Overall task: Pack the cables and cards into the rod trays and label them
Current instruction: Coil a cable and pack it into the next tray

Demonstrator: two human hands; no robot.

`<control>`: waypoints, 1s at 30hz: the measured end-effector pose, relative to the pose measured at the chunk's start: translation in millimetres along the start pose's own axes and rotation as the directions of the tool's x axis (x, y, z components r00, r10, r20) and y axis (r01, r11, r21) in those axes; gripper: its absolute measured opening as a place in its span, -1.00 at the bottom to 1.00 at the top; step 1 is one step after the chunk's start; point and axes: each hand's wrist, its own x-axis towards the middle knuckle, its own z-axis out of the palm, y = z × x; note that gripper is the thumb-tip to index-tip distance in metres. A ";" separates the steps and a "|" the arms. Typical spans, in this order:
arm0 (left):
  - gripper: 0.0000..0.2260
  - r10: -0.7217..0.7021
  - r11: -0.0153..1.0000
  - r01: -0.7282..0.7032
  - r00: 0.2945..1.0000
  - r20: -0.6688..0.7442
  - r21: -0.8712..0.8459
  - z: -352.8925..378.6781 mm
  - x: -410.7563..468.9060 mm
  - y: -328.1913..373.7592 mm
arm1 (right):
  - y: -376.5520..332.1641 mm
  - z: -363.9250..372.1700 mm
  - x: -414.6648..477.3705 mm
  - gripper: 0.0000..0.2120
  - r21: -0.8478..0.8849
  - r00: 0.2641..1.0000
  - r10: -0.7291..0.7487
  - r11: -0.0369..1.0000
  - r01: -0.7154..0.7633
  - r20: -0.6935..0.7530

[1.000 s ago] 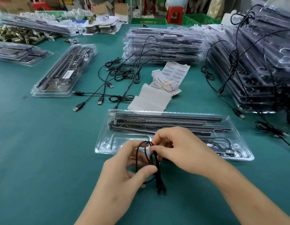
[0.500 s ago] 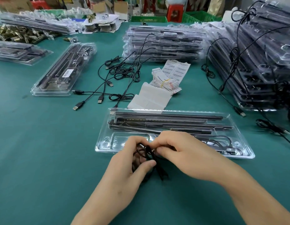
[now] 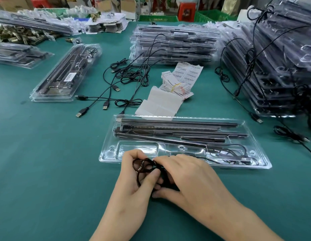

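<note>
Pinching from both sides, my left grip (image 3: 133, 181) and right grip (image 3: 189, 180) are holding the black cable (image 3: 142, 165) bunched into small loops between them. The left thumb is pressing across the rings. The right fingers are curling over the other side, so part of the bundle is hiding under that hand. The cable is sitting just off the near edge of the clear rod tray (image 3: 109, 153), above the green bench (image 3: 46, 171), and is not yet lying in the empty pocket in front of it.

I am judging the cable to be light, limp and a little springy, so the loops will be trying to open. The best hold is across the middle where the rings cross, not at the plug ends. The tray is looking thin and light and may be sliding if pushed.

A second ago the cable was standing as one taller loop with its tail hanging down. Now it is winding into tighter rings, and both grips are sitting closer to the tray. The loose cables (image 3: 127, 75) and label sheets (image 3: 184, 75) beyond are lying as before.
</note>
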 end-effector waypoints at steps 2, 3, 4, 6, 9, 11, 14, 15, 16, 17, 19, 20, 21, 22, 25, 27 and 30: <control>-0.62 -0.001 1.000 0.001 1.000 0.002 -0.025 0.4 -0.8 1.0 | -1.1 4.1 -2.0 -0.51 -0.006 0.998 0.002 1.000 -0.002 -0.064; -0.64 0.007 1.000 -0.007 1.000 0.003 -0.029 1.2 -1.3 1.4 | -2.7 6.4 -2.4 -0.54 -0.008 0.995 0.008 1.000 -0.009 -0.101; -0.70 0.017 1.000 -0.017 1.000 0.000 -0.021 2.3 -1.9 1.9 | -5.4 7.9 -2.5 -0.56 -0.005 0.991 0.024 1.000 -0.025 -0.131; -0.78 0.022 1.000 -0.022 1.000 -0.017 0.010 3.2 -4.5 3.3 | -10.1 12.5 -3.2 -0.53 0.007 0.981 0.063 0.998 -0.063 -0.185; -0.79 0.017 0.998 -0.015 0.999 -0.041 0.058 1.9 -7.7 7.2 | -15.0 18.1 -3.8 -0.68 -0.027 0.972 0.072 0.996 -0.080 -0.224; -0.78 0.040 0.984 -0.030 0.998 -0.054 0.175 -4.8 -8.8 11.9 | -15.0 20.3 -1.8 -0.84 -0.091 0.969 0.036 0.994 -0.059 -0.243; -0.80 0.232 0.835 -0.182 0.972 -0.031 0.519 -24.3 -8.5 22.6 | -18.8 20.7 1.5 -0.77 -0.193 0.985 -0.001 0.981 -0.032 -0.171; -0.79 0.303 0.734 -0.238 0.953 0.007 0.636 -31.6 -8.9 26.0 | -21.5 20.0 2.7 -0.70 -0.224 0.992 0.003 0.974 -0.031 -0.124; -0.76 0.350 0.625 -0.272 0.935 0.048 0.732 -37.3 -9.3 28.3 | -24.4 18.6 4.1 -0.65 -0.251 0.997 0.011 0.967 -0.031 -0.083; -0.72 0.383 0.517 -0.296 0.919 0.093 0.803 -41.4 -9.6 29.1 | -26.9 16.4 5.2 -0.63 -0.269 0.999 0.021 0.963 -0.033 -0.049; -0.69 0.448 0.279 -0.361 0.869 0.213 0.890 -44.1 -10.2 24.3 | -30.7 12.3 7.9 -0.59 -0.275 1.000 0.030 0.961 -0.029 -0.001; -0.69 0.477 0.166 -0.382 0.838 0.266 0.909 -42.6 -10.9 19.8 | -32.1 10.2 9.9 -0.56 -0.268 0.999 0.033 0.963 -0.027 0.018; -0.69 0.501 0.080 -0.381 0.814 0.293 0.921 -40.1 -11.3 14.8 | -33.9 7.4 11.6 -0.53 -0.263 0.999 0.032 0.965 -0.022 0.034; -0.69 0.522 0.024 -0.364 0.799 0.299 0.931 -36.7 -10.8 10.5 | -34.6 5.5 13.4 -0.52 -0.253 0.998 0.037 0.967 -0.024 0.050; -0.69 0.539 -0.042 -0.315 0.792 0.287 0.948 -32.5 -7.6 2.3 | -27.6 10.0 13.7 -0.66 -0.155 0.998 0.012 0.988 -0.002 0.062; -0.69 0.516 -0.056 -0.335 0.797 0.315 0.941 -33.5 -6.6 -1.5 | -20.2 12.3 9.5 -0.78 -0.061 0.998 0.012 0.998 -0.008 0.063; -0.73 0.466 -0.075 -0.363 0.811 0.355 0.929 -35.7 -4.5 -3.8 | -6.6 5.1 -6.0 -0.69 0.199 0.992 0.125 0.973 -0.117 -0.028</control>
